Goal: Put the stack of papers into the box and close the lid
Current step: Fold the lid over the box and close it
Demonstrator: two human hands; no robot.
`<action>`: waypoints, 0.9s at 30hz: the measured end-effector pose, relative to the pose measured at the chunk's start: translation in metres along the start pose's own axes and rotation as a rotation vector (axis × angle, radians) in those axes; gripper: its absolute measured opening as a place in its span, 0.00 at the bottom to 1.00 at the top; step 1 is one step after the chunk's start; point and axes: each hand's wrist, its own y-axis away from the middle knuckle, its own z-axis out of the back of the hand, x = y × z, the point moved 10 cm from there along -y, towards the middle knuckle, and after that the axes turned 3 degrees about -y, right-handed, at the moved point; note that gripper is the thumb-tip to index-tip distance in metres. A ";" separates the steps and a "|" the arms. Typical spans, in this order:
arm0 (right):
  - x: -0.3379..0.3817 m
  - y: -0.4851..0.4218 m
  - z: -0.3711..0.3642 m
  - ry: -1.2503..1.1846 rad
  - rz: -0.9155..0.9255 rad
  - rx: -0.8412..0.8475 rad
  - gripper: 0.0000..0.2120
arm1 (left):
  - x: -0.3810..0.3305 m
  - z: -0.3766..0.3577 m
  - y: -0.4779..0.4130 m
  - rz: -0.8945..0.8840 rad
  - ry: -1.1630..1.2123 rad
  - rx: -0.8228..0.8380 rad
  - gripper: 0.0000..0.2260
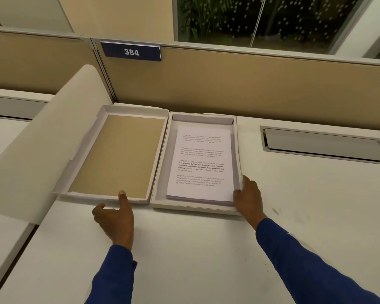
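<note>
The white stack of printed papers point(201, 165) is lying flat inside the shallow white cardboard box point(237, 150), and my right hand point(248, 197) is resting at the box's near right corner, fingers loosely spread, touching the box wall just beside the stack — not gripping anything. The box's lid point(116, 154), a white cardboard tray with a tan inner lining, is lying open and face up, touching the box's left side. My left hand point(114, 216) is sitting at the lid's near edge with the index finger laid over the rim and the thumb apart from it, half open, holding nothing firmly.

The top sheet is carrying four short paragraphs of small print; I am making out "Village life is a peaceful, close-knit, and nature-connected way of living", the third paragraph partly in bold. Behind the lid, on the tan partition point(250, 84), a dark blue plate point(131, 51) is reading "384" in white.
</note>
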 end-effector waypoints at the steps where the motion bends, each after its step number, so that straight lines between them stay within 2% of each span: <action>1: 0.000 0.001 -0.002 0.005 0.005 0.008 0.18 | 0.005 -0.003 -0.006 0.030 -0.043 0.048 0.33; 2: 0.000 0.003 -0.004 0.009 0.010 0.016 0.18 | 0.005 -0.007 -0.010 0.029 -0.084 0.093 0.32; 4: 0.001 0.007 -0.008 0.009 0.019 0.027 0.17 | 0.000 -0.010 -0.016 0.011 -0.102 0.140 0.25; 7: 0.001 0.012 -0.011 -0.014 0.027 0.030 0.17 | -0.007 -0.008 -0.015 0.016 -0.031 0.125 0.16; 11: 0.002 0.016 -0.012 -0.020 0.038 0.042 0.17 | -0.014 -0.004 -0.006 -0.007 0.120 0.072 0.24; 17: -0.002 0.021 -0.014 -0.016 0.053 0.040 0.18 | -0.029 0.002 0.009 -0.136 0.285 0.005 0.26; 23: -0.005 0.019 -0.012 -0.023 0.018 0.067 0.27 | -0.074 0.005 0.034 -0.459 0.223 0.019 0.28; 27: 0.011 0.016 0.011 -0.049 0.024 -0.007 0.35 | -0.108 -0.002 0.065 -0.790 0.036 0.040 0.28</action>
